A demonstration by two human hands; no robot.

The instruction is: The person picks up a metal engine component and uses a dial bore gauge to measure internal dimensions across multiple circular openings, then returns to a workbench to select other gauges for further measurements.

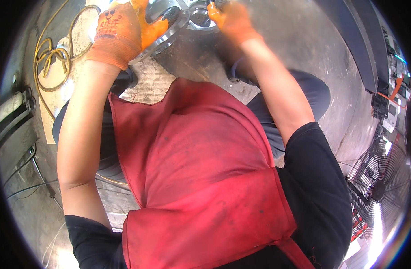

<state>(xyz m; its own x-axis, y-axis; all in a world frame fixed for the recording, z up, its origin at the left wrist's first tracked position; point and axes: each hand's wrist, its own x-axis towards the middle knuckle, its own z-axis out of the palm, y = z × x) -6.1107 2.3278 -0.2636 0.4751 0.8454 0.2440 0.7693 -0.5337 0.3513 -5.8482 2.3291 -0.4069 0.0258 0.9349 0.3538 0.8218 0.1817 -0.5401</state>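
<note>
At the top edge, my left hand (124,31), in an orange work glove with dark fingertips, grips a shiny round metal part (169,36) by its rim. The thumb lies over the metal, and the other fingers are partly cut off by the picture edge. Beside it is a metal ring section with a round opening (200,19); whether it belongs to the same part I cannot tell. My right hand (234,20), also orange-gloved, is at the right side of this ring with curled fingers. Motion blurs it, and what its fingers hold is hidden.
A yellow hose (47,56) lies coiled on cardboard at the upper left. My red apron (201,148) hangs below my arms, between my bent knees. A black-caged fan (378,190) stands at the right, below a dark curved beam (360,45).
</note>
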